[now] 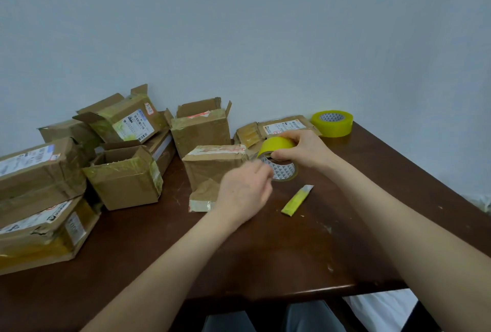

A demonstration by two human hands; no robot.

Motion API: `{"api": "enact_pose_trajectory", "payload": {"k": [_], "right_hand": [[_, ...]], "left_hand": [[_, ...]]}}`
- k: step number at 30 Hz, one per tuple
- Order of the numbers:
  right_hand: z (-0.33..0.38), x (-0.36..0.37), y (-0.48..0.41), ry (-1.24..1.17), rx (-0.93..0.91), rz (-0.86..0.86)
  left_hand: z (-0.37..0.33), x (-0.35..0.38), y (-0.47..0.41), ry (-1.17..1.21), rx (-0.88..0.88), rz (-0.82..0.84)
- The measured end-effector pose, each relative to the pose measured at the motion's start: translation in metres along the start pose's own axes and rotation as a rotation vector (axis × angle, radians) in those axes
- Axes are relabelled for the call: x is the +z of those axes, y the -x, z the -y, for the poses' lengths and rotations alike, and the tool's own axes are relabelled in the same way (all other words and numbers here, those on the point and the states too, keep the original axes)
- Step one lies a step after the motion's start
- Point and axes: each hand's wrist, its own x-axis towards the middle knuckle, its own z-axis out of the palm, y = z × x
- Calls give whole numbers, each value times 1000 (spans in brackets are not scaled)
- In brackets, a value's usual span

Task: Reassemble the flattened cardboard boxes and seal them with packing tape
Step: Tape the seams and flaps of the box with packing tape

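I see my right hand (pixel 300 149) curled round the yellow tape roll (pixel 276 145), thumb under and fingers over its rim, holding it tilted just above the brown table (pixel 265 252) near the middle of the view. My left hand (pixel 243 193) sits at seven o'clock of the roll with its fingertips at the roll's lower edge (it is blurred, so I cannot tell whether it pinches the tape end or is spread). Just beside the roll at nine o'clock lies a half-flattened box (pixel 212 166), its loose flap toward me. At twelve o'clock of the roll rests a flat labelled carton (pixel 281 125), and at one o'clock a second tape roll (pixel 333 127) lies on its side. A yellow strip (pixel 297 200) lies at five o'clock, and an open-topped box (pixel 125 180) stands at nine o'clock among piled taped boxes (pixel 39 172)
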Motion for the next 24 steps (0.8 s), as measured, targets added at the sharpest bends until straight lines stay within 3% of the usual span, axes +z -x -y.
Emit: {"api": "enact_pose_trajectory", "payload": {"k": [4, 6, 12, 19, 21, 24], "right_hand": [[3, 3, 1, 12, -5, -7], [1, 3, 1, 7, 1, -3], [-2, -2, 3, -19, 8, 14], [-7, -3, 4, -73, 8, 19], [-9, -3, 7, -86, 18, 49], [-9, -2, 11, -117, 11, 98]], "left_hand": [[-50, 23, -4, 75, -102, 426], [-63, 34, -6, 48, -160, 553], [-59, 36, -7, 42, -232, 580], [-23, -17, 25, 21, -313, 574], [-7, -41, 27, 2, -424, 512], [17, -66, 8, 39, -579, 273]]}}
